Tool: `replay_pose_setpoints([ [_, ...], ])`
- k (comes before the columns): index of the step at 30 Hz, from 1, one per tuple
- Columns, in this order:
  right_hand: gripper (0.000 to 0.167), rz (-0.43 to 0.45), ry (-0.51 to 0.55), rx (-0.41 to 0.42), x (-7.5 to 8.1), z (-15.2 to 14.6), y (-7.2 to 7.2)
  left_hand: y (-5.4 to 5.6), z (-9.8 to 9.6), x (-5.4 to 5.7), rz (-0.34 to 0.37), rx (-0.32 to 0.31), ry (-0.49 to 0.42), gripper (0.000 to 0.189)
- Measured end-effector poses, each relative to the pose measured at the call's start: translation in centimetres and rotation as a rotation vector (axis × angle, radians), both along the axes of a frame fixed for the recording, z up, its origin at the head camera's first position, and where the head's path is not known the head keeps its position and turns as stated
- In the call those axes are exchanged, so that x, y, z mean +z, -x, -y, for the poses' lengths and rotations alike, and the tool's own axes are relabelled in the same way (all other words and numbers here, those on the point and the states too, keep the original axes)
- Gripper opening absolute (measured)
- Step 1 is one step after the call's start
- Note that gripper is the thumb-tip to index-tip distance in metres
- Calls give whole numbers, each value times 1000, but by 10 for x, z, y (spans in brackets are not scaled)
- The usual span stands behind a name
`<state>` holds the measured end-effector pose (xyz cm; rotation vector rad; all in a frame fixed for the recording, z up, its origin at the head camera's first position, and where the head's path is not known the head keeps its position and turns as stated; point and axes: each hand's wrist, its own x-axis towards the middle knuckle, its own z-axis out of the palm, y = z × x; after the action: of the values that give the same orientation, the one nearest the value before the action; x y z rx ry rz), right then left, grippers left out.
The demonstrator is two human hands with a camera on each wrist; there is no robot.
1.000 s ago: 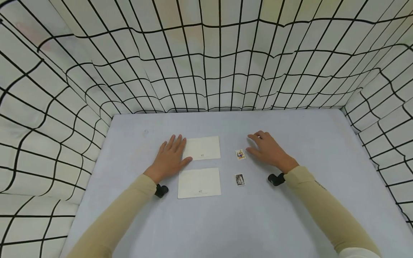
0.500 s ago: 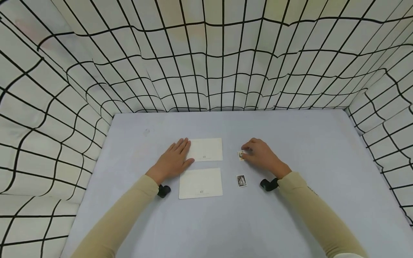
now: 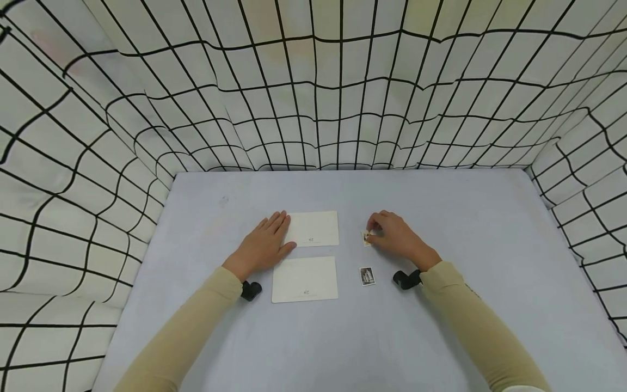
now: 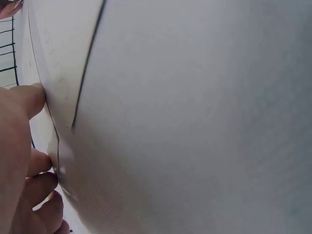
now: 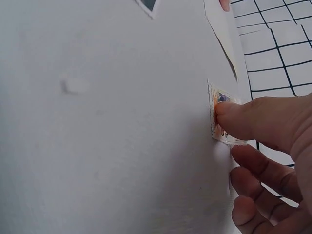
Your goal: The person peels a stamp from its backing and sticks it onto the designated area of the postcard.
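My left hand (image 3: 263,241) rests flat, fingers straight, on the left edge of the upper off-white envelope-like sheet (image 3: 315,228). A second such sheet (image 3: 305,279) lies just below it; both bear a small printed mark. To their right, my right hand (image 3: 399,237) pinches a small colourful postage stamp (image 3: 366,239). In the right wrist view the thumb lies across the face of this perforated stamp (image 5: 223,97), and the other fingers curl beside it; the index finger's contact is partly hidden. A dark grey stamp (image 3: 367,276) lies nearer the person.
A white-covered table (image 3: 416,337) carries everything. Black-lined white netting (image 3: 338,109) closes off its back and sides. Each wrist wears a small black camera, such as the right camera (image 3: 407,280).
My right hand has come left and down onto the colourful stamp, its fingers closing in around it. The left hand stays on the upper sheet, and the view has shifted slightly.
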<state>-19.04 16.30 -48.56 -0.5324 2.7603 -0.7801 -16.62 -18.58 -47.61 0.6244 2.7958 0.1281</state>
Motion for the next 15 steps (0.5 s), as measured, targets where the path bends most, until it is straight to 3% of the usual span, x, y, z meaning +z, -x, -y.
replay_pose_setpoints([
  [15, 25, 24, 107, -9, 3, -1, -5, -2, -3, 4, -26, 2, 7, 77],
])
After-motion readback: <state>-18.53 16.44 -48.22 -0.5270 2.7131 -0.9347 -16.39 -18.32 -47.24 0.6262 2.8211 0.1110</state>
